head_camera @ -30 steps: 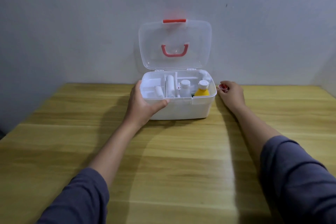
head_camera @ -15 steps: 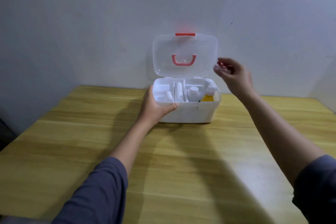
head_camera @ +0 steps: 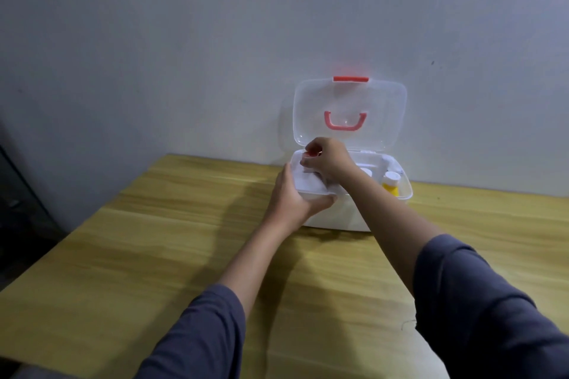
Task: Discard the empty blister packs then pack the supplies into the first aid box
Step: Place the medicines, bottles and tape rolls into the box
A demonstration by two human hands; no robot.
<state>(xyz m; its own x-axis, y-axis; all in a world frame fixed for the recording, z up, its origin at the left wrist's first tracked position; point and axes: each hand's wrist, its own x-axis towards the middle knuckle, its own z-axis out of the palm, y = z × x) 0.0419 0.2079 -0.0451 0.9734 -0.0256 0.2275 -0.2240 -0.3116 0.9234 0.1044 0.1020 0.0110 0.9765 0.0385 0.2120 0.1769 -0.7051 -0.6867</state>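
Right hand (head_camera: 328, 158): reaches across the first aid box (head_camera: 348, 212), fingertips pinching a small red-topped item (head_camera: 311, 156) above its left compartments.
Left hand (head_camera: 292, 197): curled around the box's front-left corner, thumb on the rim.
Box: on the wooden surface (head_camera: 154, 240), close to the wall (head_camera: 184, 40); clear lid (head_camera: 349, 114) upright.
Inside: yellow bottle (head_camera: 391, 184) at right.
Open room: bare surface in front and left.

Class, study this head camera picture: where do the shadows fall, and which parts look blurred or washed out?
Head view: the arms throw soft shadows leftward across the wooden table; the first aid box looks washed out, its white compartments hard to separate; the small red item in the right hand is motion-blurred; the left hand is sharper.
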